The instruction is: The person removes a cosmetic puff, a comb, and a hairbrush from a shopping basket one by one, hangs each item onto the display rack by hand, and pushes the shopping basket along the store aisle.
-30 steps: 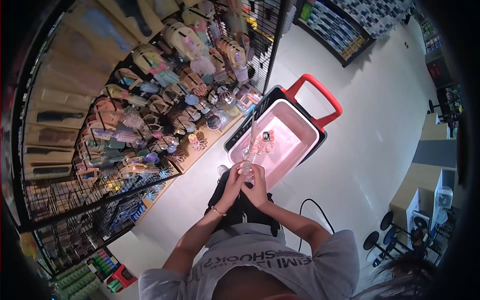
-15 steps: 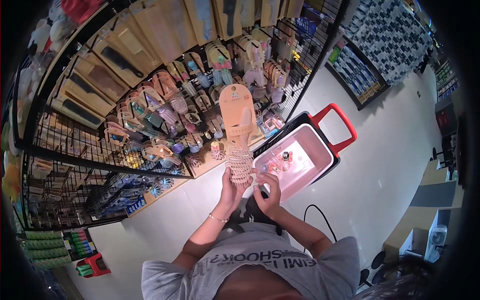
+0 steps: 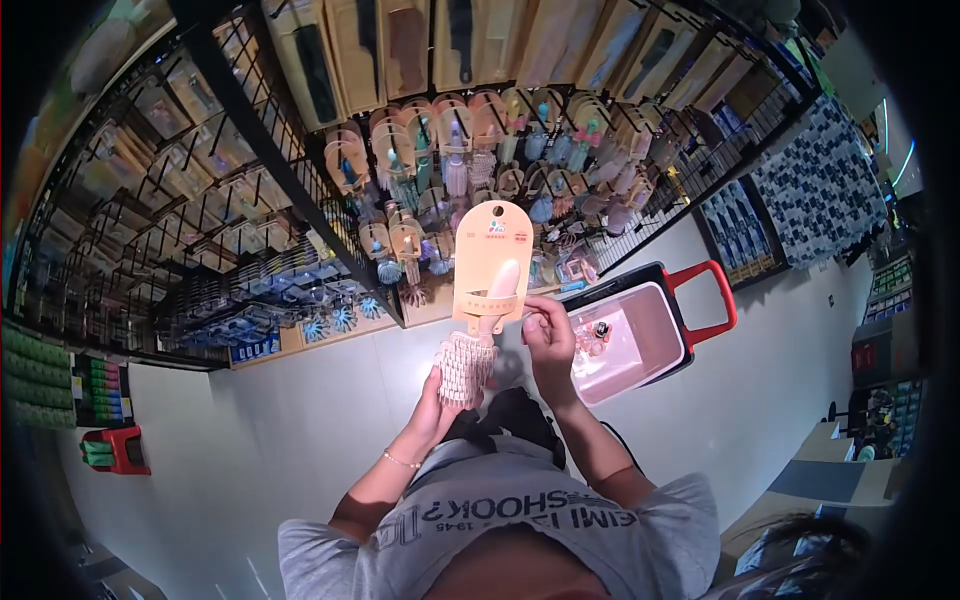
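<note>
My left hand (image 3: 430,408) is closed around the bristled head of a pale pink vented hairbrush (image 3: 466,372). The brush is still fastened to its peach-coloured backing card (image 3: 488,238), its handle pointing away from me over the card's lower half. A round hanging hole shows at the card's top. Beside the card's lower right edge is my right hand (image 3: 552,345). Its index finger reaches to that edge, thumb a little apart, and the other fingers are loosely curled. Whether it presses on the card I cannot tell.
A wire rack ahead holds several carded brushes (image 3: 455,135) and combs (image 3: 460,45). To the right stands a pink-lined basket (image 3: 640,350) with a red handle (image 3: 722,300) and small items inside. A red stool (image 3: 125,450) stands on the left.
My view has turned leftward, so the rack and basket appear further right. My right hand has gone from beside the bristles up to the card's edge. The left hand keeps its grip.
</note>
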A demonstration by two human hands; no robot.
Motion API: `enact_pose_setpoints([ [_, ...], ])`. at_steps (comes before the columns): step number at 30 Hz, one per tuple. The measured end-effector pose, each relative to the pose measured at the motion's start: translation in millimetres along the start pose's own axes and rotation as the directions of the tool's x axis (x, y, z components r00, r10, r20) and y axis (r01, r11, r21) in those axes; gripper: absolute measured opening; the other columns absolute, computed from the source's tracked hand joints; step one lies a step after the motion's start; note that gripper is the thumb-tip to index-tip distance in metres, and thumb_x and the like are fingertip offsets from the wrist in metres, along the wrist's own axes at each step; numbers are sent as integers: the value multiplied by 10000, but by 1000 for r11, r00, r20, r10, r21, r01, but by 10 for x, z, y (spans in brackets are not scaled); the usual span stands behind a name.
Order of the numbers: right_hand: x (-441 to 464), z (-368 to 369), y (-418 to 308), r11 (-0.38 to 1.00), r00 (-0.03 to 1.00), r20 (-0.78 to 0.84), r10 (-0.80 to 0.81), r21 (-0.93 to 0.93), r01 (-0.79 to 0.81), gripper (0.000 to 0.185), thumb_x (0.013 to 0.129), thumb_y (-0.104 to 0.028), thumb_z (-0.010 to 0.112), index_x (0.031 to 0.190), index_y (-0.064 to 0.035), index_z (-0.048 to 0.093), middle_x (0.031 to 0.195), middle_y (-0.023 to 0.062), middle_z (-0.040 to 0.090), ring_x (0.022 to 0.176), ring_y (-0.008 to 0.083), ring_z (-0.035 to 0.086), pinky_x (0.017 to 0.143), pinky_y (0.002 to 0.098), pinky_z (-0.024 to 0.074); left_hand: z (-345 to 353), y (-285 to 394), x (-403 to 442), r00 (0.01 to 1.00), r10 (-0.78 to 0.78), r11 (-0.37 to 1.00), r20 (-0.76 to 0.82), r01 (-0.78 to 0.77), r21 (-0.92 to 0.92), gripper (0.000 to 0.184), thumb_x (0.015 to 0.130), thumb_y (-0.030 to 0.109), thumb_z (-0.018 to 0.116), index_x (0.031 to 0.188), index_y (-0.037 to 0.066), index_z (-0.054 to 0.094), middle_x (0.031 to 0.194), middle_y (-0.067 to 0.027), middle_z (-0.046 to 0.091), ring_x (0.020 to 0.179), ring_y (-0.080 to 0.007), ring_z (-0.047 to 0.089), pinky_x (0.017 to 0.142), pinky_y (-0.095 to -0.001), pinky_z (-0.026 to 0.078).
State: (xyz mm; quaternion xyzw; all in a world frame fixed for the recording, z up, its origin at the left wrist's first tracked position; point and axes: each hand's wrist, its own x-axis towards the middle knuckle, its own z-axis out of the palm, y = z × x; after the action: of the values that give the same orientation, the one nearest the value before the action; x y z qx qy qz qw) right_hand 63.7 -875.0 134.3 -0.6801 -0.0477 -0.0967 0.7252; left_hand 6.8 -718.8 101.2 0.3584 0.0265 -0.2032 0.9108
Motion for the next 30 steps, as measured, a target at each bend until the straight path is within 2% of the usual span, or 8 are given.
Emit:
enact_pose_setpoints([
  [2,0,234,32,993,992,71,108,31,-110,177,853,-36,492,1020,11,522,826,23,556,643,37,447,621,192,405,-232,-1,-128,1000,9,1000,4,-9,-10,645,882,545,263,1278,43,349,1137,-101,517,891,-184,542,622,-245,420],
  [4,-3,473,-19,978,980,121,158,117,-172,132,859,-41,495,969,14,543,780,-1,551,632,32,444,596,179,391,-326,71,-238,990,-37,999,-134,32,-41,643,880,552,261,1272,55,373,1068,-106,554,857,-162,542,609,-233,407],
  [6,24,698,-64,993,994,88,64,98,-73,91,850,-47,528,916,8,556,766,-14,536,648,26,444,585,170,371,-438,55,-295,965,-44,996,-259,22,-85,657,861,592,279,1238,71,416,972,-113,589,781,-139,541,600,-227,399],
  [8,115,852,-33,996,990,114,79,21,-82,48,841,-47,555,838,1,552,752,-13,522,660,27,447,594,171,360,-463,190,-288,995,64,998,-78,-65,-5,670,835,633,305,1193,84,443,912,-126,603,696,-126,527,583,-222,393],
  [11,261,1058,-42,995,981,163,-100,9,100,125,868,-117,542,773,-43,508,645,-36,479,526,7,363,462,160,275,-347,336,-286,982,108,990,-154,-120,-71,654,839,635,289,1150,86,460,893,-103,608,646,-100,501,568,-218,392],
  [14,289,1164,1,995,980,198,-14,95,-5,141,878,-133,530,768,-51,496,643,-28,475,517,12,363,454,162,268,-398,360,-278,975,177,975,-134,-193,-109,630,862,609,256,1154,87,454,904,-87,610,650,-83,496,586,-217,398],
  [26,139,1288,53,983,983,140,117,128,-135,90,866,-124,541,868,-35,526,655,-22,492,542,18,383,479,164,299,-562,515,-198,987,89,988,-130,-104,-111,669,837,637,311,1198,87,425,952,-92,599,789,-128,564,664,-247,444],
  [30,119,1103,131,991,982,156,109,54,-119,171,811,-50,595,964,12,550,846,11,511,610,15,435,560,156,359,-504,574,-97,988,106,985,-113,-120,-125,645,858,600,314,1214,73,420,992,-95,583,873,-174,570,677,-264,452],
])
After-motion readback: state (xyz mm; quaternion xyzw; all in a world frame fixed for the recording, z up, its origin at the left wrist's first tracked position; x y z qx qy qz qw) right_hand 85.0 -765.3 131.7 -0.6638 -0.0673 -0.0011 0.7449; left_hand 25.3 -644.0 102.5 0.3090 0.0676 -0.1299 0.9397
